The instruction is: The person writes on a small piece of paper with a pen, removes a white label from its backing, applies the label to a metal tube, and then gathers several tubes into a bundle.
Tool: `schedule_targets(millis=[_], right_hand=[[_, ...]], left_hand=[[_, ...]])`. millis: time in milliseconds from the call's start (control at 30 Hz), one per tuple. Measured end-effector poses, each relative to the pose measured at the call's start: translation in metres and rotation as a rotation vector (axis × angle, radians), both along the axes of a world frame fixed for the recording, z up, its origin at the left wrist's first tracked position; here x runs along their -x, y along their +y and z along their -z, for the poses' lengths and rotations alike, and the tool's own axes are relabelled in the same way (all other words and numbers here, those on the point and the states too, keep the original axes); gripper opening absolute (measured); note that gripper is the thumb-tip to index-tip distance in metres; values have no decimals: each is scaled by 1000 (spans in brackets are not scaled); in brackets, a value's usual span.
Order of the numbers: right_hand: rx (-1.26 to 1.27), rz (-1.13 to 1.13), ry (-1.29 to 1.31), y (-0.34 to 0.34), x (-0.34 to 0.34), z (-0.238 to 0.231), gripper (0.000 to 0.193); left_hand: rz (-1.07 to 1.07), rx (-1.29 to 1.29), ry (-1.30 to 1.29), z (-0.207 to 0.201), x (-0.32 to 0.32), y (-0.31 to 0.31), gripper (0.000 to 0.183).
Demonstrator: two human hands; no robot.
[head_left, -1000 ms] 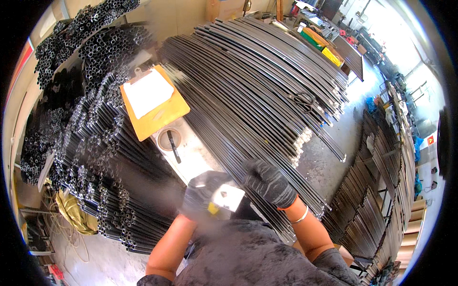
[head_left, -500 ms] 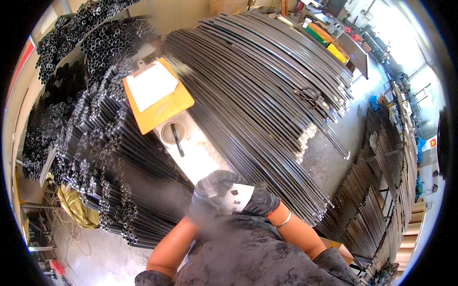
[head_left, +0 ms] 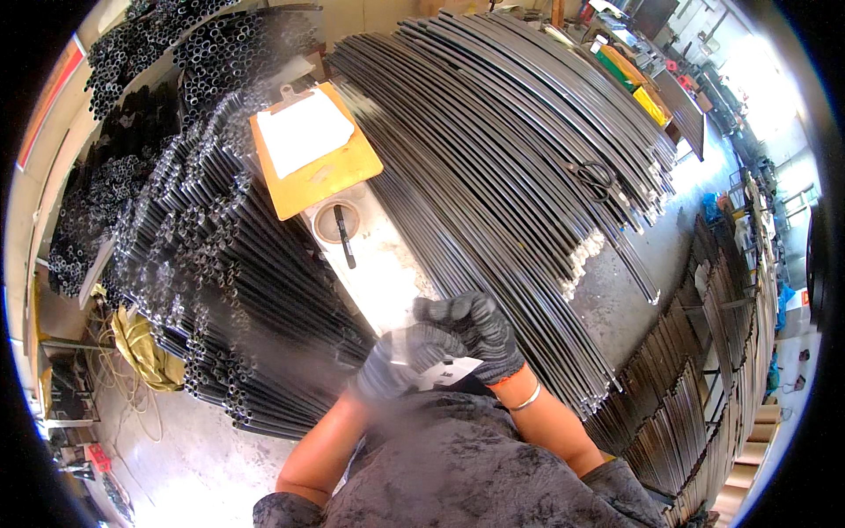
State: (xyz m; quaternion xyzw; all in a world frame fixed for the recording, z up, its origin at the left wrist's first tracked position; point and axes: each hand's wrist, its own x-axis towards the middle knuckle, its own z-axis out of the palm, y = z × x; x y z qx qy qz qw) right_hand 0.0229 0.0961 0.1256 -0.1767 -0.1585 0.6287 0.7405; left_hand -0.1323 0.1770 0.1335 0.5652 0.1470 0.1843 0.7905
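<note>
Both my hands wear dark grey striped knit gloves and meet close in front of my body. My left hand (head_left: 400, 359) is closed on a white label (head_left: 453, 371) with small dark print, whose lower part sticks out below the fingers. Against the left fingertips, my right hand (head_left: 486, 336) is curled with its fingers pressed together; what they pinch, if anything, is hidden. Just beyond the hands lies a pale board (head_left: 387, 280). On it rest a round ring-shaped thing (head_left: 319, 223), a black marker (head_left: 344, 242) and an orange-yellow clipboard (head_left: 339, 180) with white paper.
Long dark metal bars (head_left: 493, 158) fill the area ahead and right. Stacked tubes (head_left: 198, 255) stand to the left with open ends facing me. A dark cable loop (head_left: 595, 179) lies on the bars. A rack of bars (head_left: 678, 387) is at right, a yellow-brown cloth (head_left: 145, 352) at lower left.
My right hand has moved from the label's right edge up and left, over my left fingertips. The label now shows less and sits tilted. The view has shifted slightly.
</note>
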Motion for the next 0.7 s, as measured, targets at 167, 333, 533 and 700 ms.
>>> schedule_targets(millis=[167,333,533,700], right_hand=[[320,407,-802,-21,-25,12,39],[372,743,-1520,-42,-46,21,26],[498,537,-2220,-60,-62,36,39],[720,346,-2359,-48,-68,48,39]], left_hand=[[-74,-56,153,23,-10,-9,56],[-184,-79,167,47,-24,-26,53],[-175,147,501,58,-43,-41,26],[-320,129,505,61,-58,-39,26]])
